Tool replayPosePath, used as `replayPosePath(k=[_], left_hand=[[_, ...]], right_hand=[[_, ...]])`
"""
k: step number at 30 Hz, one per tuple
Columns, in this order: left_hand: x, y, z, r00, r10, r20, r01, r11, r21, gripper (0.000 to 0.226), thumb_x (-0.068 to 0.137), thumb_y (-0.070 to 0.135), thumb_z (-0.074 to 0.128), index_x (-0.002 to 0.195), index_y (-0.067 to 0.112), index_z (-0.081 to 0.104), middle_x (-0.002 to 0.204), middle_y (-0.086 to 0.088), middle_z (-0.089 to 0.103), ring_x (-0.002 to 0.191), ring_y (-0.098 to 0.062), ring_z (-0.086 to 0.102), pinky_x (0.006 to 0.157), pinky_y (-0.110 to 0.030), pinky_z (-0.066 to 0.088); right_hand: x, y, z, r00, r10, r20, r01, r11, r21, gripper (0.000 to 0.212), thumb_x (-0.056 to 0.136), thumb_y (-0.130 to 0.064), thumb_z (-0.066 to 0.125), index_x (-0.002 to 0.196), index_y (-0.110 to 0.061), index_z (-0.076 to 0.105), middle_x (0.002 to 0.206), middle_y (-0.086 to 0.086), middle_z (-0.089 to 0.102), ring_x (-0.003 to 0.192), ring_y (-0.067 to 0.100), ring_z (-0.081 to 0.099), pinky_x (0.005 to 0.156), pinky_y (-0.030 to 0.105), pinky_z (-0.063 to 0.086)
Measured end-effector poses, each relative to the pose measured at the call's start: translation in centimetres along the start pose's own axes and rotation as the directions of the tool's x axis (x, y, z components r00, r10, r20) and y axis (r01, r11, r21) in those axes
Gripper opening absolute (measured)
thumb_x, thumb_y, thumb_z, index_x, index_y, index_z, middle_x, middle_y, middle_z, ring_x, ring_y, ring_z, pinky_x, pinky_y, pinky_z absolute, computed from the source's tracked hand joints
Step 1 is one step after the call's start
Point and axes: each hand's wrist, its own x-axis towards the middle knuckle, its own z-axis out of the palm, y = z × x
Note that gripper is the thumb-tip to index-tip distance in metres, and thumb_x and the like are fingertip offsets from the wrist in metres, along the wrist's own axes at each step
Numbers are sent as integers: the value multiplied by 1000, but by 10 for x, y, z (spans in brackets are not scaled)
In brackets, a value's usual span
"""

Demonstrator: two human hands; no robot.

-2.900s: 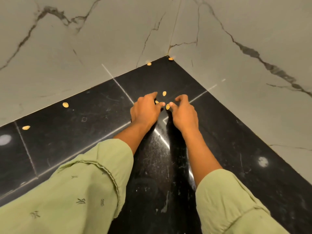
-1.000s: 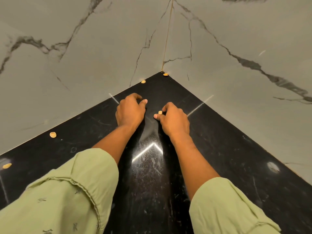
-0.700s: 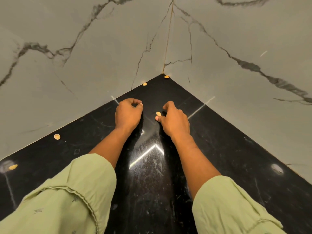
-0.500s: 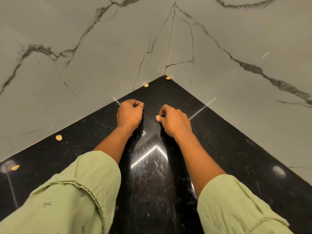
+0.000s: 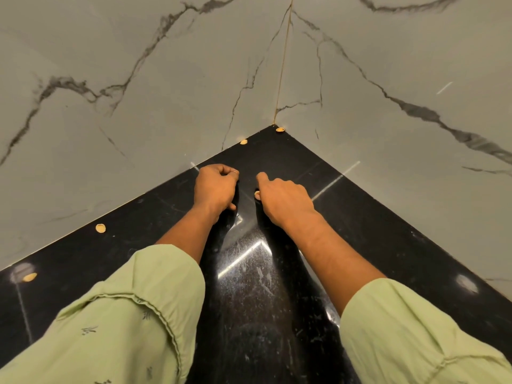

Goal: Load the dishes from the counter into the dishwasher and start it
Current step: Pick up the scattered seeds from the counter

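Left hand (image 5: 214,189) fisted; right hand (image 5: 285,202) perhaps pinching shell (image 5: 257,193); shells (image 5: 100,228) litter counter (image 5: 360,231).

Your view is evenly but dimly lit from overhead. The glossy black stone counter (image 5: 360,231) throws back a bright V-shaped streak and two round hazy spots near its sides. The grey veined marble walls (image 5: 138,106) look flat, and wide-angle bending stretches the pale green cloth sleeves (image 5: 124,328).
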Motion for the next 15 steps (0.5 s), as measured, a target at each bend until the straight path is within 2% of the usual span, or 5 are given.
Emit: replayPosePath(k=[6,11,15], left_hand=[[0,-2,-2,1000,21,7,-21,1000,21,13,99,20,58,93,19,69,88,6,66,40,-11,57,42,-23,47],[-2,-1,-1,1000,28,-2,-28,1000,10,13,98,19,57,91,19,69,75,2,65,33,-9,51,39,-24,44],[-1,-2,-2,999,43,2,-43,999,9,14,98,19,57,91,20,68,75,2,65,33,-8,52,38,-23,43]], right_hand=[[-3,-5,2,1000,20,-22,-21,999,-25,25,103,-15,42,127,-7,40,108,14,64,95,35,63,65,38,34],[4,2,-6,986,71,150,-96,982,164,28,104,-30,41,120,-8,45,114,15,60,101,35,59,73,41,42],[7,-1,-12,959,80,273,-150,957,247,30,102,-35,45,117,-10,53,113,13,60,99,32,59,88,47,50]])
